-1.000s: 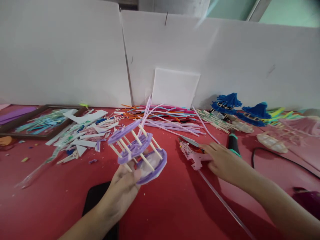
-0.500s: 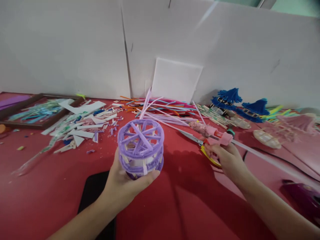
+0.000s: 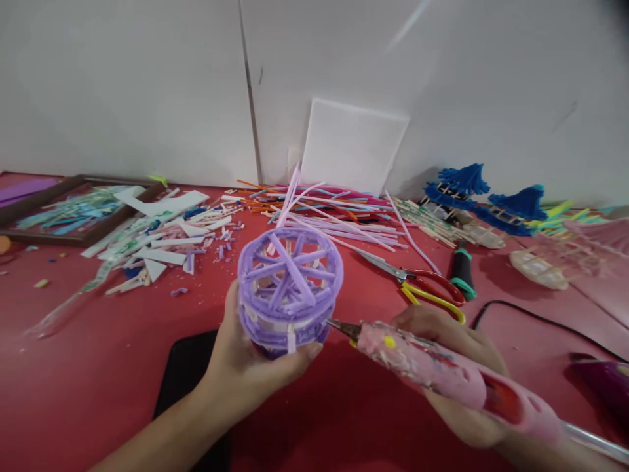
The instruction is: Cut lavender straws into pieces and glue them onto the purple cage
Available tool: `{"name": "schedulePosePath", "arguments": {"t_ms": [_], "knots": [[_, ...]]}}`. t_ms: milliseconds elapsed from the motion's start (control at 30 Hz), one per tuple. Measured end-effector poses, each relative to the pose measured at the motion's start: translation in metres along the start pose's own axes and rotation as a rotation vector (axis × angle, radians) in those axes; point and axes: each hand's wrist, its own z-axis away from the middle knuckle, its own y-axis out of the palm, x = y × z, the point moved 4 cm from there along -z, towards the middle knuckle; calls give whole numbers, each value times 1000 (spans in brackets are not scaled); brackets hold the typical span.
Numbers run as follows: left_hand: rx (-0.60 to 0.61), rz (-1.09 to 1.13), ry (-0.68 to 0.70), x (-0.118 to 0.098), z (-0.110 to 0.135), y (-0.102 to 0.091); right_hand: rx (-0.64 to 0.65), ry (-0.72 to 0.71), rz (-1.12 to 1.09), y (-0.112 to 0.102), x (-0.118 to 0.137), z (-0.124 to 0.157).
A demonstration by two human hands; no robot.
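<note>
My left hand (image 3: 246, 364) is closed round the base of a purple round frame (image 3: 289, 285) made of purple rings and thin wooden sticks, held up over the red table (image 3: 98, 367). My right hand (image 3: 457, 367) grips a pink glue gun (image 3: 442, 373). Its metal nozzle points left and touches the frame's lower right side. A clear glue stick sticks out of the gun's back at the lower right edge.
Red-and-yellow scissors (image 3: 427, 288) and a black-and-green tool (image 3: 462, 272) lie behind my right hand. A heap of coloured straws (image 3: 324, 213), white scraps (image 3: 162, 242), a brown tray (image 3: 69, 213), blue-tufted models (image 3: 486, 200), a black cable (image 3: 550, 321) and a dark phone (image 3: 184, 367) surround me.
My right hand picked the pink glue gun off the table, swung it round and brought its nozzle to the frame. My left hand turned the frame upright and closer.
</note>
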Motion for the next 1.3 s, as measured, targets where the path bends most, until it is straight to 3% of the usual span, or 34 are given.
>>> {"name": "schedulePosePath", "arguments": {"t_ms": [100, 300, 500, 667, 900, 1300], "knots": [[0, 25, 3, 2, 0, -1, 52, -115, 39, 4, 4, 0], [39, 20, 60, 0, -3, 1, 70, -92, 164, 3, 2, 1], [1, 24, 8, 3, 1, 0, 80, -223, 133, 4, 2, 1], [3, 11, 39, 2, 0, -1, 113, -193, 141, 3, 1, 0], [107, -45, 82, 4, -5, -3, 66, -223, 142, 3, 9, -4], [37, 79, -10, 0, 0, 3, 31, -132, 108, 4, -2, 2]]}}
